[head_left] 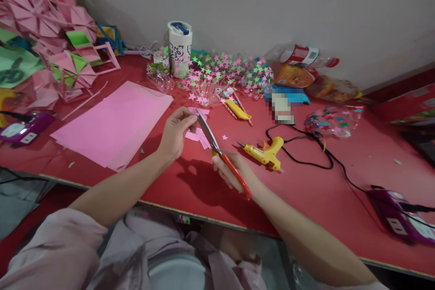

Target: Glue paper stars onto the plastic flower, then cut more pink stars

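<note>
Scissors with red handles and grey steel blades, gripped in the right hand, bite into the small pink paper piece pinched by the left hand above the red table, cutting seemingly midway, with pink offcuts under it.

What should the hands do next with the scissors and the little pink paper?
Probably close the red-handled metal scissors a little: their blades already meet the small pink paper piece pinched in the left hand, and the right hand grips the handles.
</note>
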The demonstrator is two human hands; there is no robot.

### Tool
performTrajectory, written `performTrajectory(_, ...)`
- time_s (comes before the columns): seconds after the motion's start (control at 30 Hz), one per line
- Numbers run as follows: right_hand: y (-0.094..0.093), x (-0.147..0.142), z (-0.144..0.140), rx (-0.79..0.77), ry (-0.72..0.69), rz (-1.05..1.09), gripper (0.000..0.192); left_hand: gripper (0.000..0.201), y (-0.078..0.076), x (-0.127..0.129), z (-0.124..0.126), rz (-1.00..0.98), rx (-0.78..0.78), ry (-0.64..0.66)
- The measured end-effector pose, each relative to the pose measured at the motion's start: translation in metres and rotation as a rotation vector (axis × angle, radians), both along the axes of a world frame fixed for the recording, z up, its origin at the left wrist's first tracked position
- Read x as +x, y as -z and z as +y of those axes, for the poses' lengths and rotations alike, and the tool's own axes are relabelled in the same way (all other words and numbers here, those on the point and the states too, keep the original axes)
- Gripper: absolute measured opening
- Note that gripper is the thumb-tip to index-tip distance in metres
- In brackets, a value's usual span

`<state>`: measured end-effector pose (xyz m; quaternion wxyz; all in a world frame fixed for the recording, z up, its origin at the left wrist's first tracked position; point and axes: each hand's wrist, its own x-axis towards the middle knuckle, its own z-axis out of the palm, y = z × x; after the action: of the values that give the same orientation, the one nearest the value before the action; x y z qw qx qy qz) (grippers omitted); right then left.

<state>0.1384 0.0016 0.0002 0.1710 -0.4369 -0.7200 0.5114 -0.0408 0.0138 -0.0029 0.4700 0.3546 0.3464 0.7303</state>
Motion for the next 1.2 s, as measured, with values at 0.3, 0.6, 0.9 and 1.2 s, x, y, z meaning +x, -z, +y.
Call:
performTrajectory(0.3, 0.0, 0.0, 0.0, -0.013, 0.012, 0.015, 0.055, 0.017, 0.0, 0.0, 0.0, 0.024, -0.01, 0.006)
performTrajectory(0.6, -0.005, 0.0, 0.0, -0.007, 0.021, -0.009, 0.056, 0.015, -0.003, -0.001, 0.0, -0.007, -0.007, 0.025)
performTrajectory(0.9, -0.008, 0.001, 0.002, -0.013, 0.036, -0.024, 0.053, 0.011, -0.002, -0.009, 0.002, -0.006, 0.003, -0.005)
performTrajectory(1.2, -0.006, 0.001, 0.003, 0.084, 0.029, -0.045, 0.051, 0.01, 0.0, -0.007, 0.004, 0.008, -0.041, 0.031)
